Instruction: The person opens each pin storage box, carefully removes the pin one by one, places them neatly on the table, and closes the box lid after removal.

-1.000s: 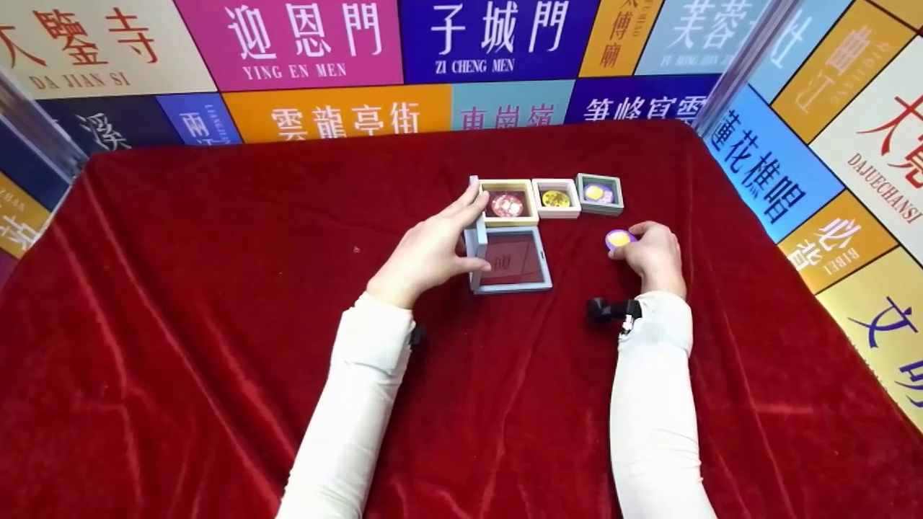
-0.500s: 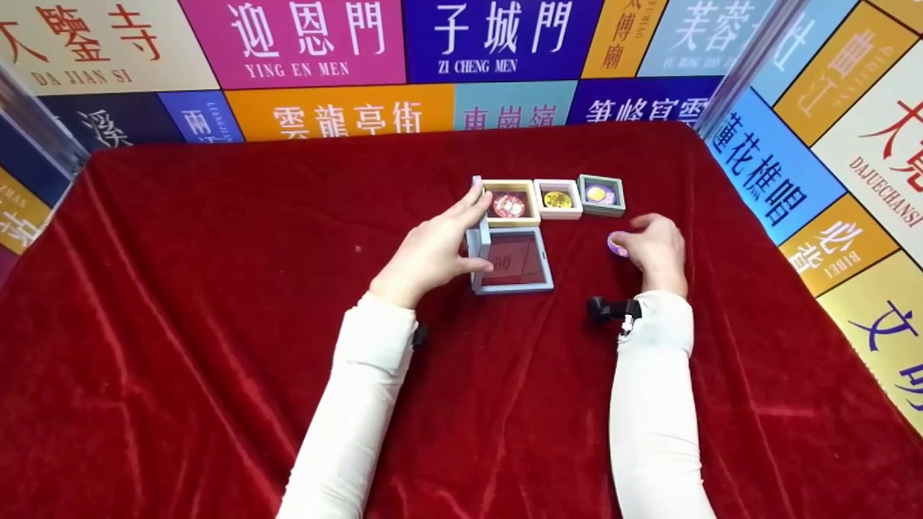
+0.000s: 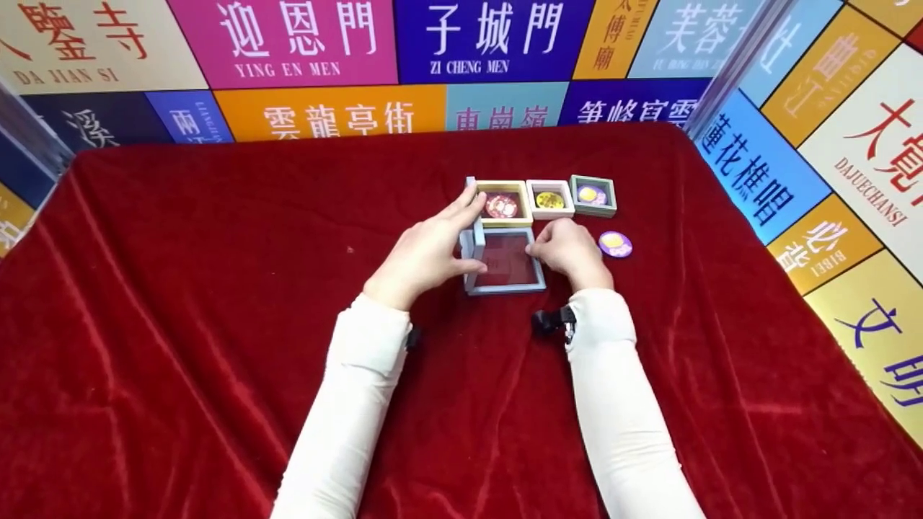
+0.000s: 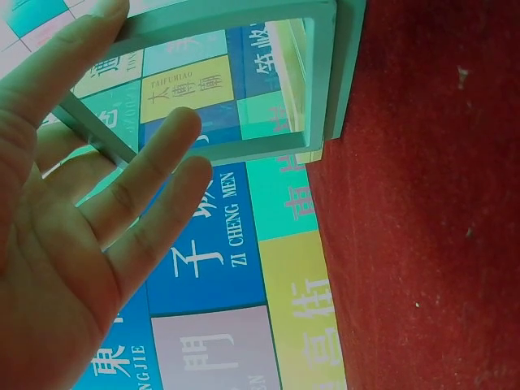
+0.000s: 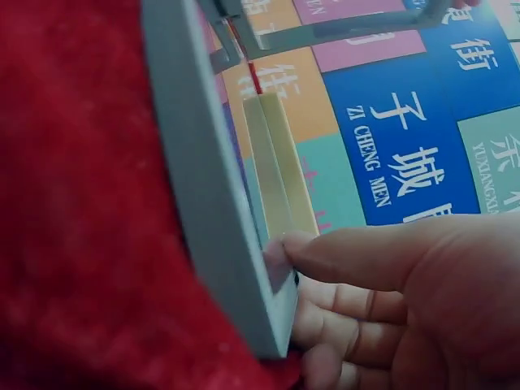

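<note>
Firstly, one blue frame [image 3: 508,289], folded open: its base lay flat on red cloth [image 3: 461,447], its raised lid [image 4: 322,73] upright along the base's left edge. Item, my left hand [image 3: 422,252]: it held the raised lid, thumb at the near edge, fingers at the farther part, two fingers stretched loose beside it. Item, my right hand [image 3: 572,249]: it gripped the base's right edge, thumb tip over the rim, other fingers curled outside; whether something thin was pinched there too, I could not tell. Item, one purple-rimmed disc [image 3: 615,244], flat on the cloth just right of that hand, apart from it. Item, three boxes in a row beyond: yellow box [image 3: 528,203] close against the frame's far edge, then pink box [image 3: 551,214], then green box [image 3: 595,211]. My right knuckles sat near the pink box's front edge, with little room that way; a strip of cloth parted disc from green box. Broader cloth spread leftward, rightward past the disc, and nearward from the frame. Lettered panels [image 3: 303,43] stood behind its far edge.
</note>
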Demonstrator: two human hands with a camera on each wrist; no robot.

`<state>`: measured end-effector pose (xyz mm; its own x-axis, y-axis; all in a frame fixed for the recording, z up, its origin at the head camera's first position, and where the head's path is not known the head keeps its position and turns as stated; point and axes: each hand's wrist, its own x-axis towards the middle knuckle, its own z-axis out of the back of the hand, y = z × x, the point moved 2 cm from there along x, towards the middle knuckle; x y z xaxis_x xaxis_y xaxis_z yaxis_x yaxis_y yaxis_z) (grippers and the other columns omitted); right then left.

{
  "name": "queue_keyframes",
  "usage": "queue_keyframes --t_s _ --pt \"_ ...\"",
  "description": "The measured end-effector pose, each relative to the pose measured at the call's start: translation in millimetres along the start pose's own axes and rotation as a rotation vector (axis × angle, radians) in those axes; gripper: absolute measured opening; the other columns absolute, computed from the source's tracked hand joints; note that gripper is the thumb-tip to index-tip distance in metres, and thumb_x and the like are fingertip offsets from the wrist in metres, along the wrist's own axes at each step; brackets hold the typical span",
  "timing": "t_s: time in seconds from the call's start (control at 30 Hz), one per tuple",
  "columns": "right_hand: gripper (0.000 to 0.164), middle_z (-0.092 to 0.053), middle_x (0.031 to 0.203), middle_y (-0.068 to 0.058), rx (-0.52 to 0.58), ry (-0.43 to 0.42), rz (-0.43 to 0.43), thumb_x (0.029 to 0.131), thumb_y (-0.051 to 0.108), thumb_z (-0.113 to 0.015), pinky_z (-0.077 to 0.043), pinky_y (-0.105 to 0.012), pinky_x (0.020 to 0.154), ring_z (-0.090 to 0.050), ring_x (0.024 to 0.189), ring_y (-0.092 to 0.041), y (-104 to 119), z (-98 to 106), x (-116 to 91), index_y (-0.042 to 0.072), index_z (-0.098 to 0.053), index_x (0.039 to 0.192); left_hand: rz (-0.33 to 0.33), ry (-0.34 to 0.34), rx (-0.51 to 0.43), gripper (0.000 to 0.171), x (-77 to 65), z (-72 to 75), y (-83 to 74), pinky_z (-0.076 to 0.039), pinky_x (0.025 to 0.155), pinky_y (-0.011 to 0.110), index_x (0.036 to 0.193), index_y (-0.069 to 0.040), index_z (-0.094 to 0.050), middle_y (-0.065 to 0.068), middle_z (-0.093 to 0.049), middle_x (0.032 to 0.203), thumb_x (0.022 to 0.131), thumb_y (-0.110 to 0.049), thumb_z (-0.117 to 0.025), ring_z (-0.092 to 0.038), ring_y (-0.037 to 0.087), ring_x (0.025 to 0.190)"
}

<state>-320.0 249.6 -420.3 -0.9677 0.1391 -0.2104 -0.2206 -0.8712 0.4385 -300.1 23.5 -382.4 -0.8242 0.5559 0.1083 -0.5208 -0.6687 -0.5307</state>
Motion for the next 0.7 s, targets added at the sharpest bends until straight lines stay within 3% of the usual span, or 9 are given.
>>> queue_keyframes --t_s 0.13,0.27,0.37,0.57,0.7 --pt "0.016 -0.057 0.051 0.003 0.031 0.045 0.003 0.081 0.024 -0.070 -0.041 -0.027 0.054 -0.056 0.050 -0.011 1.7 1.5 0.4 0.009 -0.066 0.085 0.007 -0.009 -0.017 0.093 -2.1 0.9 2.9 -0.045 0.102 0.035 0.151 -0.030 -0.020 -0.010 -0.008 0.161 0.078 -0.037 -0.076 -0.046 0.015 0.133" --pt "0.044 -0.060 0.062 0.001 0.122 0.114 0.039 0.080 0.014 -0.071 -0.046 -0.025 0.052 -0.057 0.047 -0.011 4.9 1.1 2.2 0.007 -0.056 0.121 0.050 -0.027 -0.037 0.095 -5.0 4.1 9.5 -0.049 0.092 0.038 0.150 -0.035 -0.018 -0.004 -0.002 0.162 0.076 -0.038 -0.078 -0.059 0.018 0.115" --pt "0.053 -0.061 0.065 -0.001 0.135 0.158 0.066 0.080 0.011 -0.071 -0.047 -0.026 0.051 -0.057 0.048 -0.012 6.1 0.4 2.9 0.009 -0.052 0.129 0.087 -0.020 -0.046 0.098 -5.7 7.7 13.4 -0.049 0.092 0.040 0.151 -0.034 -0.018 0.002 -0.006 0.162 0.075 -0.039 -0.079 -0.063 0.018 0.107" --pt "0.038 -0.063 0.067 -0.001 0.050 0.191 0.058 0.075 0.019 -0.078 -0.045 -0.027 0.053 -0.058 0.050 -0.013 4.7 6.1 -4.8 0.007 -0.062 0.108 0.114 0.022 0.025 0.095 -5.6 12.8 15.3 -0.043 0.103 0.042 0.151 -0.022 -0.025 0.004 -0.031 0.156 0.075 -0.041 -0.078 -0.062 0.019 0.111" --pt "0.033 -0.064 0.067 -0.002 0.004 0.234 0.037 0.072 0.025 -0.082 -0.044 -0.027 0.053 -0.060 0.054 -0.015 1.2 7.9 -9.0 0.008 -0.063 0.094 0.148 -0.007 0.084 0.076 -8.1 17.0 17.3 -0.048 0.094 0.043 0.140 -0.019 -0.048 0.003 -0.062 0.130 0.074 -0.043 -0.078 -0.062 0.021 0.109"
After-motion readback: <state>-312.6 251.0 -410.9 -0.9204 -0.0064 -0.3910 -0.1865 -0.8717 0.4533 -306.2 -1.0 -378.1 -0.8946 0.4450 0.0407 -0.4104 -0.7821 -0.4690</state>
